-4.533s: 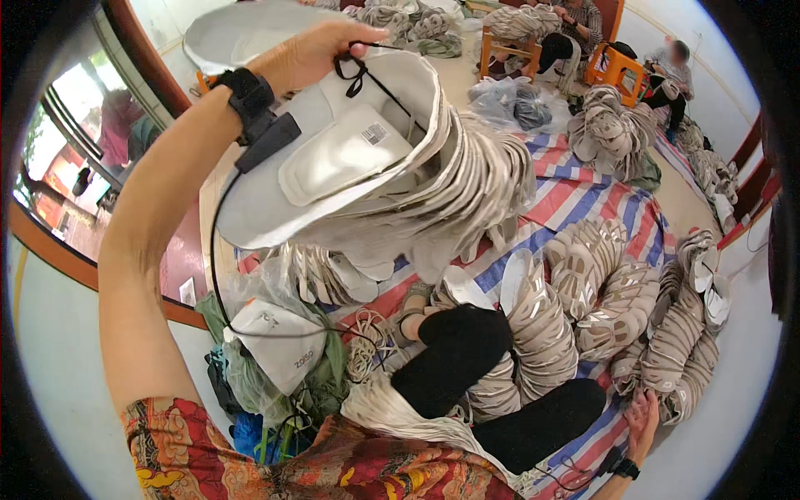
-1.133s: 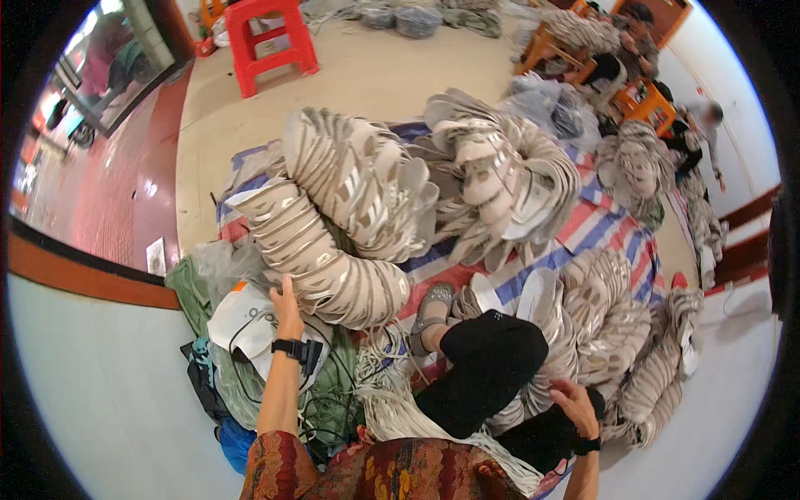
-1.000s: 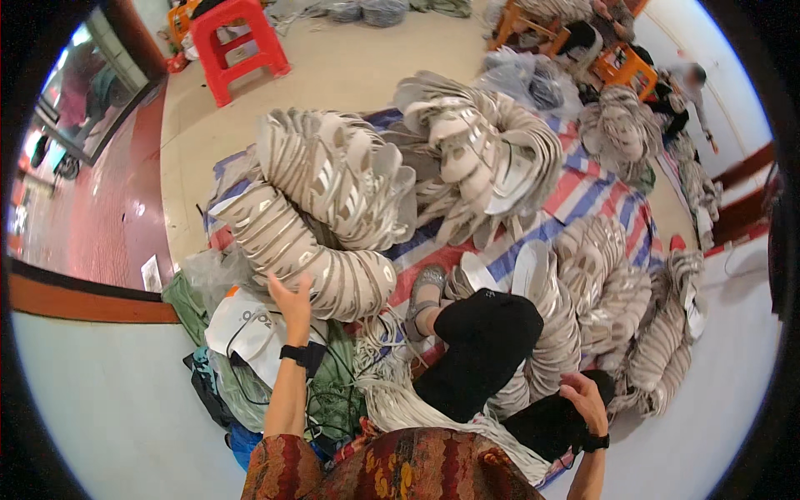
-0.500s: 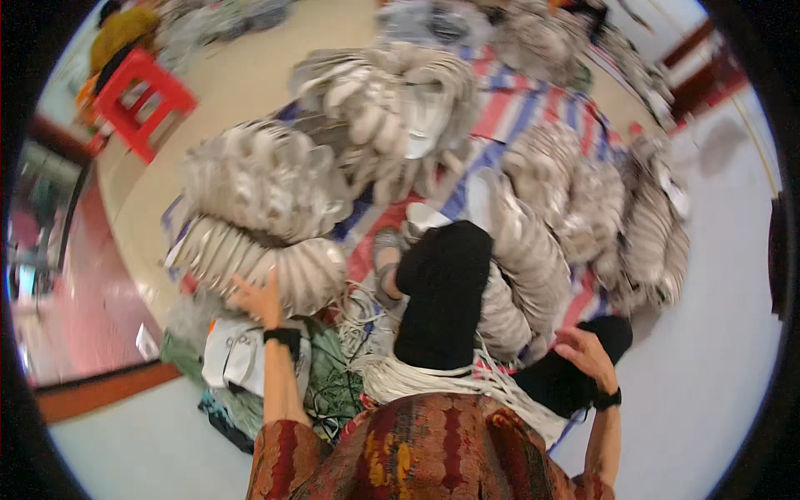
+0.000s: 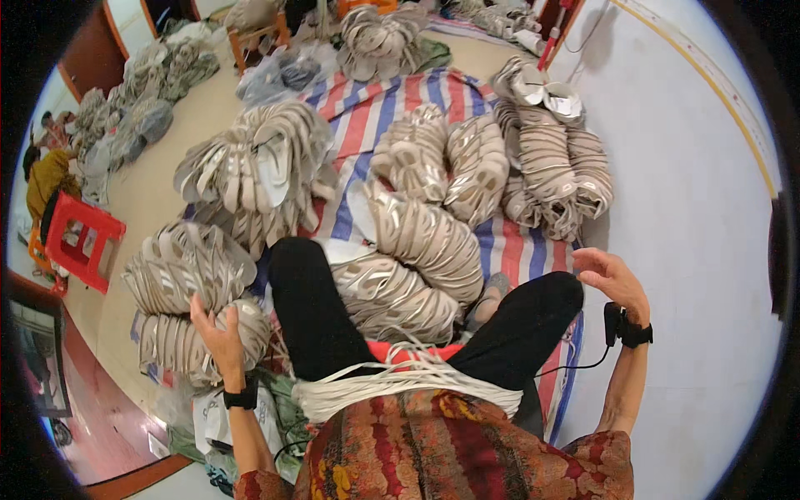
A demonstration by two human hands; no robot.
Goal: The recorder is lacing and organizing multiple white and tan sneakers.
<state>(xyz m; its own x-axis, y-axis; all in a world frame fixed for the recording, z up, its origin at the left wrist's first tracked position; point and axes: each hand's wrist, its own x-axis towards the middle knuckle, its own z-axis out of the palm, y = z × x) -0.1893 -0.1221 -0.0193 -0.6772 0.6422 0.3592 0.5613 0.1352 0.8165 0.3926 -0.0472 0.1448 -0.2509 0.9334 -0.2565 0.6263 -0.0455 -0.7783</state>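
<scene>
My left hand (image 5: 220,337) is held up with its fingers apart and nothing in it. It is in front of a stacked bundle of beige shoe uppers (image 5: 162,342) at the left; whether it touches them I cannot tell. My right hand (image 5: 615,285), also empty, hovers beside my right knee with the fingers spread and slightly curved. A loose hank of white cords (image 5: 400,385) lies across my lap. Between my legs two more bundles of uppers, a front one (image 5: 392,300) and one behind it (image 5: 429,237), lie on a striped sheet (image 5: 367,112).
Further bundles of uppers stand at the left (image 5: 258,162), far middle (image 5: 412,150) and right (image 5: 546,162). A red plastic stool (image 5: 83,242) is at the far left, near a person in yellow (image 5: 50,183). Plastic bags (image 5: 287,75) lie at the back.
The view has swung toward the right and takes in more of the room. My left hand has risen from the bundle at the left. My knees are spread wider, and my right hand has lifted.
</scene>
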